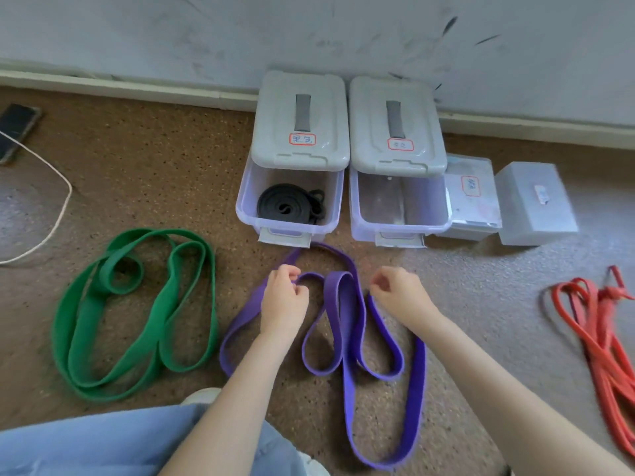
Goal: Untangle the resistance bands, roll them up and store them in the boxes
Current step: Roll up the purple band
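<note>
A purple resistance band (pixel 347 324) lies in tangled loops on the carpet in front of me. My left hand (pixel 283 298) grips one of its upper loops with curled fingers. My right hand (pixel 398 292) pinches the top of a strand on the band's right side. Two clear boxes stand open against the wall with grey lids propped up behind them. The left box (pixel 247 201) holds a rolled black band (pixel 287 207), and the right box (pixel 443 214) is empty. A green band (pixel 137 304) lies looped at the left. At the far right lies a tangled red band (pixel 601 324).
Two smaller closed clear boxes (pixel 476 197) (pixel 536 204) sit to the right of the open ones. At the far left a phone (pixel 17 130) lies on the floor with a white cable (pixel 55 221) beside it. My knee in jeans (pixel 103 441) fills the bottom left.
</note>
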